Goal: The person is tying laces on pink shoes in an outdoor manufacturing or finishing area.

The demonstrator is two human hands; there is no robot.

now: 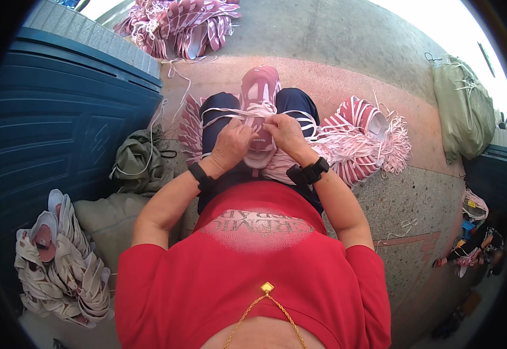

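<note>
A pink shoe upper (260, 93) lies lengthwise on my lap, toe pointing away, with pale pink laces (230, 111) trailing across my dark trousers. My left hand (233, 145) and my right hand (285, 132) meet over the tongue end of the upper, fingers pinched on it and on the laces. Each wrist wears a black band. I sit on a speckled stone floor in a red shirt.
A heap of pink and white shoe uppers (361, 139) lies at my right, another pile (178, 26) farther off at the left. Beige uppers (61, 262) are stacked low left beside a grey sack (108, 221). A blue metal door (61, 116) stands left. Another person (477, 247) sits at the right edge by a green sack (463, 110).
</note>
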